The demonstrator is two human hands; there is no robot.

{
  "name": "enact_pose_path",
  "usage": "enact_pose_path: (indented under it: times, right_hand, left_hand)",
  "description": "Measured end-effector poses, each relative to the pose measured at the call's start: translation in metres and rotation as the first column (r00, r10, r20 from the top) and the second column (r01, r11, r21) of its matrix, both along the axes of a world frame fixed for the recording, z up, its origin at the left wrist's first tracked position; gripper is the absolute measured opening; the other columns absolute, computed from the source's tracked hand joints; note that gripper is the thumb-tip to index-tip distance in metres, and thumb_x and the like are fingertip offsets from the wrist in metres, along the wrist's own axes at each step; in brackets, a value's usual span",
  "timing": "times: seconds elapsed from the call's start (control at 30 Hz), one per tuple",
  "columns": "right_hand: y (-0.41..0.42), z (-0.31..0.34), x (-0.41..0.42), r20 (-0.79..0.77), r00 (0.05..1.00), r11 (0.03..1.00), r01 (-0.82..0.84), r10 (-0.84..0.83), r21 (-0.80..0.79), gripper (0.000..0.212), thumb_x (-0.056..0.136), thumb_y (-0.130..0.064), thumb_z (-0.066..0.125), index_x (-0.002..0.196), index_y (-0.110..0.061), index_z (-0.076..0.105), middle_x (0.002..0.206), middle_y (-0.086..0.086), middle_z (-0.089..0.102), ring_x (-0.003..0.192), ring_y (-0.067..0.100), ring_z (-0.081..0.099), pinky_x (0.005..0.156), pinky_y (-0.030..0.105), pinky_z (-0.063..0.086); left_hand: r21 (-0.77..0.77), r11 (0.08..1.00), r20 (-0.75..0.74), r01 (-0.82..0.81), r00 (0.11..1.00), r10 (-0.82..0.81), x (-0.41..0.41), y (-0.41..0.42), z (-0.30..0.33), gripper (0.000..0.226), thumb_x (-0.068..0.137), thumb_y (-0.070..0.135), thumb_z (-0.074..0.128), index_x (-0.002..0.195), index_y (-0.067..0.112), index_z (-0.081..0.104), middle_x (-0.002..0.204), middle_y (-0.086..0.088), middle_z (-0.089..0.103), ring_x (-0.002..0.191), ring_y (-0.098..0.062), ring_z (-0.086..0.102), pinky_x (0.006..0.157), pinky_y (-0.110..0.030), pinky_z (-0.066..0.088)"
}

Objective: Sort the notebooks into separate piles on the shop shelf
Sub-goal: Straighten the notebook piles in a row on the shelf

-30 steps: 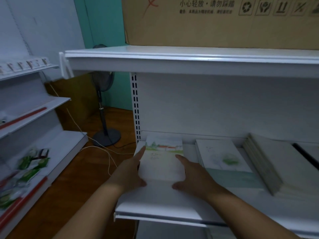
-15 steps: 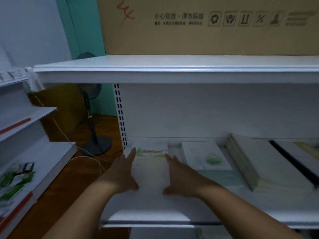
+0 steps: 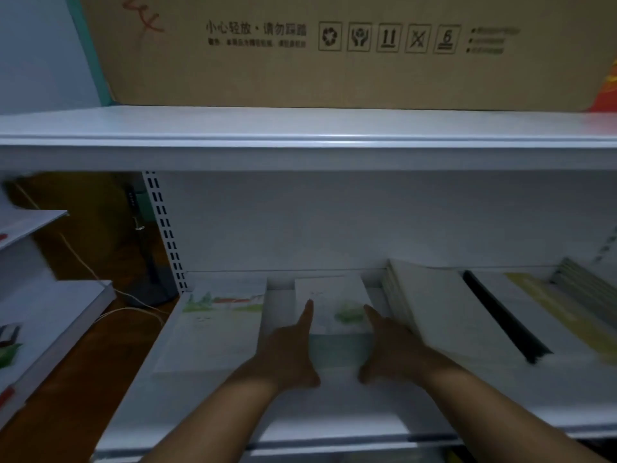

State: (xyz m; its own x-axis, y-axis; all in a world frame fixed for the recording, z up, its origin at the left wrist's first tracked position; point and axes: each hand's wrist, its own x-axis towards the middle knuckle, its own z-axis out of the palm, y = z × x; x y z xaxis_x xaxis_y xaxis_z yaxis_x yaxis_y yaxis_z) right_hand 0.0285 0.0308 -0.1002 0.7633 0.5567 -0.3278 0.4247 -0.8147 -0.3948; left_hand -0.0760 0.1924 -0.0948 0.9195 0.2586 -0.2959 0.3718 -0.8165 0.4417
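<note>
Two hands flank notebook [image 3: 337, 305], box [image 3: 334, 78] printed 小心轻放

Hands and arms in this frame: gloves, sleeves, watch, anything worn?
Nothing worn that shows. The left hand and right hand are bare, no gloves, and no rings can be made out in the dim, soft picture. Both forearms are bare to the frame's bottom edge: no sleeve, watch or band in view.
</note>
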Motion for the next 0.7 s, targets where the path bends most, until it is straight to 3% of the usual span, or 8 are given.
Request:
enact_pose_path:
  times: [0.13,0.27,0.4,0.5,0.57,0.63,0.7]
  right_hand:
    - [-0.002,-0.007,-0.001,0.001,0.999,0.987,-0.038,0.039,0.156,0.109,0.065,-0.019,0.075,0.149,-0.034,0.007,0.132,0.004,0.049,0.115,0.020,0.051,0.078,0.020,0.044]
    - [-0.004,-0.005,0.000,0.075,0.988,0.979,-0.148,0.138,0.139,0.106,0.067,-0.029,0.076,0.148,-0.039,0.007,0.135,0.005,0.048,0.123,0.022,0.046,0.092,0.024,0.043]
    - [-0.003,-0.004,-0.001,0.134,0.969,0.971,-0.221,0.208,0.089,0.103,0.071,-0.044,0.073,0.148,-0.040,0.004,0.141,0.004,0.040,0.129,0.023,0.039,0.099,0.028,0.038]
    - [-0.001,-0.004,-0.001,0.150,0.962,0.969,-0.241,0.230,0.058,0.103,0.073,-0.048,0.071,0.149,-0.038,0.002,0.143,0.005,0.037,0.131,0.024,0.036,0.100,0.029,0.036]
    - [-0.001,-0.001,-0.002,0.105,0.969,0.971,-0.230,0.223,0.064,0.108,0.072,-0.046,0.072,0.149,-0.035,-0.003,0.148,0.004,0.031,0.135,0.024,0.032,0.103,0.030,0.034]
    - [-0.002,0.003,-0.004,0.050,0.978,0.976,-0.204,0.201,0.077,0.116,0.071,-0.045,0.075,0.149,-0.033,-0.010,0.156,0.005,0.018,0.139,0.024,0.027,0.108,0.032,0.032]
    - [-0.006,0.014,-0.011,0.007,0.982,0.978,-0.191,0.191,0.079,0.118,0.073,-0.046,0.075,0.148,-0.032,-0.015,0.159,0.009,-0.004,0.144,0.025,0.020,0.112,0.033,0.026]
  left_hand:
    - [-0.071,0.997,0.075,-0.039,0.996,0.044,-0.001,0.005,0.000,0.124,0.069,0.012,0.078,0.149,0.034,-0.015,0.112,-0.008,0.063,0.094,-0.018,0.060,0.068,-0.021,0.045]
    - [-0.041,0.998,0.082,-0.051,0.995,0.054,-0.006,0.013,0.000,0.125,0.067,0.015,0.079,0.148,0.039,-0.014,0.091,0.003,0.057,0.081,-0.014,0.058,0.061,-0.019,0.044]
    - [-0.010,0.997,0.130,-0.071,0.989,0.072,-0.009,0.015,0.002,0.131,0.065,0.015,0.079,0.137,0.047,-0.026,0.088,0.005,0.055,0.081,-0.016,0.061,0.068,-0.030,0.052]
    - [-0.033,0.995,0.149,-0.097,0.984,0.100,-0.010,0.016,-0.005,0.132,0.065,0.015,0.078,0.141,0.049,-0.024,0.092,0.000,0.059,0.080,-0.017,0.062,0.068,-0.034,0.054]
    - [-0.036,0.994,0.134,-0.106,0.985,0.110,-0.009,0.015,-0.005,0.130,0.066,0.014,0.077,0.145,0.044,-0.022,0.100,-0.004,0.061,0.084,-0.019,0.062,0.072,-0.036,0.056]
    - [-0.047,0.993,0.081,-0.110,0.990,0.114,-0.011,0.010,0.000,0.130,0.069,0.015,0.079,0.146,0.039,-0.022,0.124,-0.008,0.056,0.103,-0.022,0.060,0.083,-0.034,0.053]
    - [-0.071,0.994,0.046,-0.087,0.995,0.091,-0.014,0.006,0.007,0.130,0.070,0.022,0.082,0.146,0.036,-0.021,0.155,-0.008,0.025,0.136,-0.025,0.037,0.104,-0.034,0.040]
